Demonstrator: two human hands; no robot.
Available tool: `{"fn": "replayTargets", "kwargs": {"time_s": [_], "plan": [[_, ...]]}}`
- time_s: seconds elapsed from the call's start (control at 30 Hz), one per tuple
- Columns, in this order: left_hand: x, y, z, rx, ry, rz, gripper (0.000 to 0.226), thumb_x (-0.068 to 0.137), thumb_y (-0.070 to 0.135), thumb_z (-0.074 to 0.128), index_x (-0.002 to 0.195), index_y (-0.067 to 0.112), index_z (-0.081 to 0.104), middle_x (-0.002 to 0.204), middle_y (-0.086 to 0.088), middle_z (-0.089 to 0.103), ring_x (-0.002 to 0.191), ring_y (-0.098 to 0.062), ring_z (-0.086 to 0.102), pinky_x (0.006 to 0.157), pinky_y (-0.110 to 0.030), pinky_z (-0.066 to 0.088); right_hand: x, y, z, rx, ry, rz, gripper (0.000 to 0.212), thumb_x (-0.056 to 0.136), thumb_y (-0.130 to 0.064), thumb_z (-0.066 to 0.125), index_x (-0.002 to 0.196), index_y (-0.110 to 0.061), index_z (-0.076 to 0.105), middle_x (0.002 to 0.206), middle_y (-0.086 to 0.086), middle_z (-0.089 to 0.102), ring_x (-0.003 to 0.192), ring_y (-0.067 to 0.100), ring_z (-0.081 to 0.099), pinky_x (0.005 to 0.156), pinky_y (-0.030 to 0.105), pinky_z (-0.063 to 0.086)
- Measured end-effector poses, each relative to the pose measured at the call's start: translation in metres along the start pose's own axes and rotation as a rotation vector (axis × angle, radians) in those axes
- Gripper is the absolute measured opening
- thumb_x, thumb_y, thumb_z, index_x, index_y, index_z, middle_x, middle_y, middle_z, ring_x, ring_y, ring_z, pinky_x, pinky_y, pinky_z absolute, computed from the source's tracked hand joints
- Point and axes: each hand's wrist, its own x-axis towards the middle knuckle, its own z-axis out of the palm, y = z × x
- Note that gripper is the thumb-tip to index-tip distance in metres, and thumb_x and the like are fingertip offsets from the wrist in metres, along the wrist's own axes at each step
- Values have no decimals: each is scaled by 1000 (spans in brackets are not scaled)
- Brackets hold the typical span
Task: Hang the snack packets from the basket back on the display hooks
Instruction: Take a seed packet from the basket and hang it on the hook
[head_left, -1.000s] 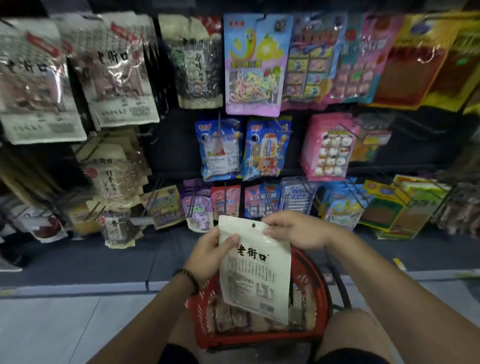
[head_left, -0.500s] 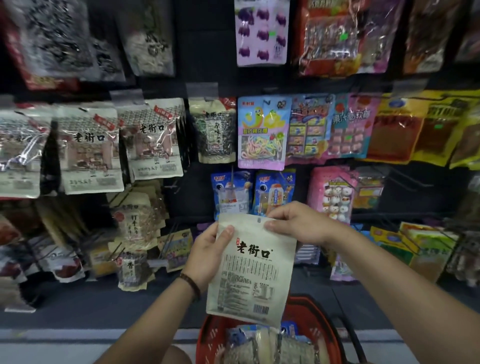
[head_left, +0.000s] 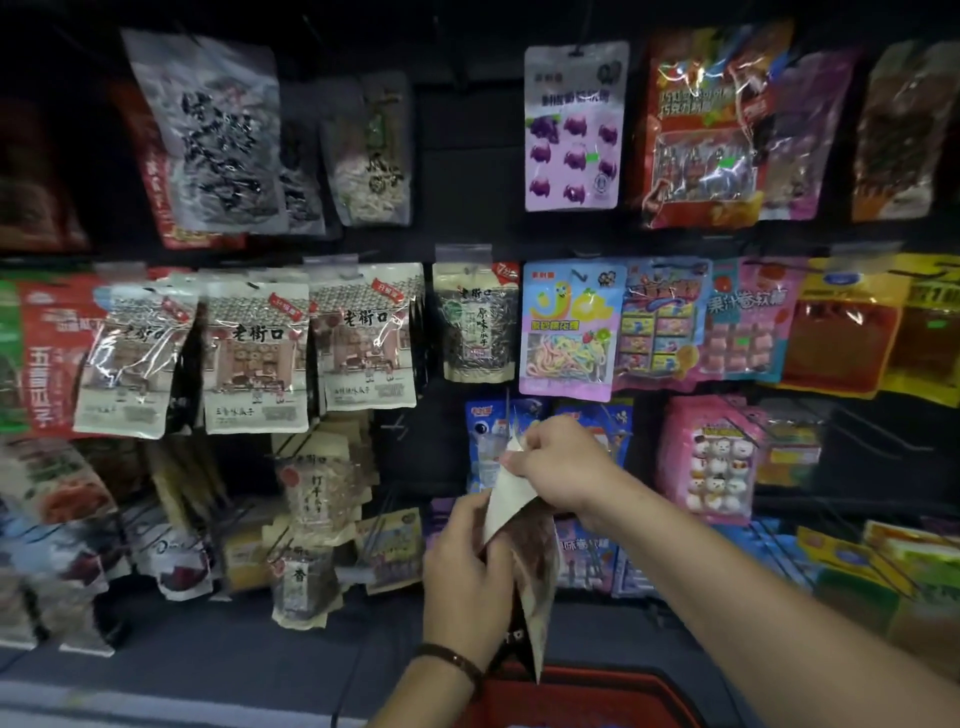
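Packet (head_left: 508, 506) twisted between your hands: right hand (head_left: 561, 467) pinches top, left hand (head_left: 465, 577) grips side; basket (head_left: 597, 682) just below.

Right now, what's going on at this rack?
A person is restocking a display of hanging snacks. Both hands hold one snack packet in front of the hooks: the right hand pinches its top edge and the left hand grips its side lower down. The packet is turned nearly edge-on and is not yet on a hook. The red basket sits just below the hands. Similar-looking beige packets hang in the row up to the left.
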Motion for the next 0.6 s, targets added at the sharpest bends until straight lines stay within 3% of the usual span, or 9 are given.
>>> {"fn": "replayTargets", "kwargs": {"time_s": [0.07,0.13,0.23,0.3,0.4,0.43,0.5,0.57,0.6], "plan": [[14,-2,-6,-55,76,-46,26,100,9,57,105,32,67,86,13,72,78,-4,67,66,-23,52,1,-9,3,78,24,-20,38,101,-27,66,71,-10,52,58,5,48,53,23,49,52,28,34],[27,2,-14,-143,124,-121,22,106,20,50,91,23,66,74,4,67,69,-11,62,59,-15,44,1,-23,2,319,1,38,37,107,-28,58,82,-2,67,68,9,72,58,22,68,48,27,49],[50,0,-33,-194,168,-233,28,105,32,51,81,21,60,67,2,63,62,-10,55,54,-16,41,23,-21,-10,206,193,-57,19,99,-35,69,100,-16,72,86,5,77,77,23,73,65,40,58],[67,-8,-45,-248,147,-297,22,102,43,53,90,27,63,86,0,72,76,-3,59,68,-24,47,37,-12,-16,28,295,-80,35,91,-41,79,112,-22,58,97,0,68,87,19,68,69,37,54],[93,-8,-63,-322,171,-355,23,93,58,55,102,36,58,98,17,62,101,-6,56,92,-33,46,57,-9,-4,199,136,-85,55,88,-49,80,128,-23,54,111,-1,66,97,14,70,84,34,58],[103,-6,-69,-341,170,-365,23,93,57,55,107,40,55,99,19,59,104,-7,52,95,-35,43,64,-13,4,266,77,-98,47,91,-47,78,126,-21,60,107,-4,70,92,8,73,83,25,59],[123,-3,-81,-357,175,-372,43,98,55,52,128,25,58,116,13,58,112,-10,47,101,-38,40,79,-18,19,318,27,-167,17,98,-38,73,104,-22,70,88,-12,72,76,0,71,68,10,50],[148,-11,-93,-340,169,-384,60,100,59,45,140,16,56,132,3,59,121,-14,51,100,-36,38,101,-26,36,347,30,-192,32,99,-41,71,95,-9,72,80,-3,67,78,14,61,68,24,42],[164,-18,-99,-316,174,-407,63,99,62,43,140,16,57,129,3,61,123,-18,54,98,-36,40,113,-30,44,357,24,-177,40,99,-43,70,95,-2,70,79,2,64,78,17,56,69,29,38]]}}
